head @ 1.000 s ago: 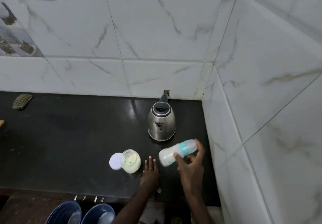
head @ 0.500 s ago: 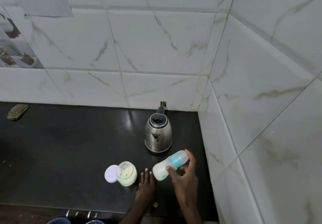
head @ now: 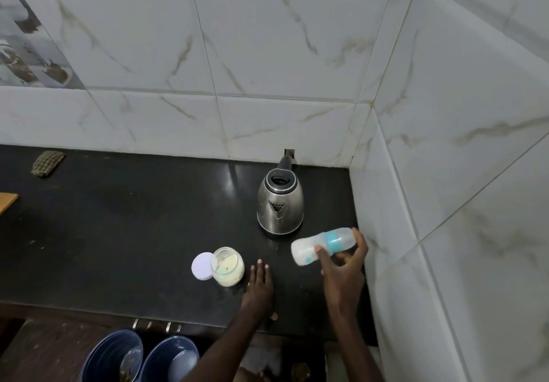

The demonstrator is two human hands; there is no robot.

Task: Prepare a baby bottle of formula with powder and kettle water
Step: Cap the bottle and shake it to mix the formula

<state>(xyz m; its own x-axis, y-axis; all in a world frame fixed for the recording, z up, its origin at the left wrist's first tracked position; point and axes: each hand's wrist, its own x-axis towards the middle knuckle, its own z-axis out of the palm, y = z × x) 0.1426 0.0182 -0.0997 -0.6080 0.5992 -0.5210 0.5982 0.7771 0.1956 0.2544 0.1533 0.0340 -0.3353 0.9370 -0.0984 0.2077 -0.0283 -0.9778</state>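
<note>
Worktop [head: 118, 233]: glossy black. Wall tiles [head: 267, 54]: white with grey-brown veining. Kettle [head: 280, 206] near the back right corner: brushed silver, black lid and handle. Bottle [head: 323, 245]: translucent white with a teal band. Jar [head: 227, 266]: clear, pale cream contents; lid [head: 202, 265] beside it white. Cloth [head: 47, 163] at the back left edge: olive checked. Two buckets [head: 113, 358] below the front edge: dark blue.

Lighting: dim, cool, diffuse. Glare streaks on black counter [head: 148, 233]. Bottle [head: 323, 246] motion-blurred. Tile lines bow at edges.

White marble-veined wall tiles [head: 267, 54] meet in a corner at two o'clock above the glossy black surface [head: 118, 233]; two blue buckets [head: 142, 358] stand at seven o'clock.
</note>
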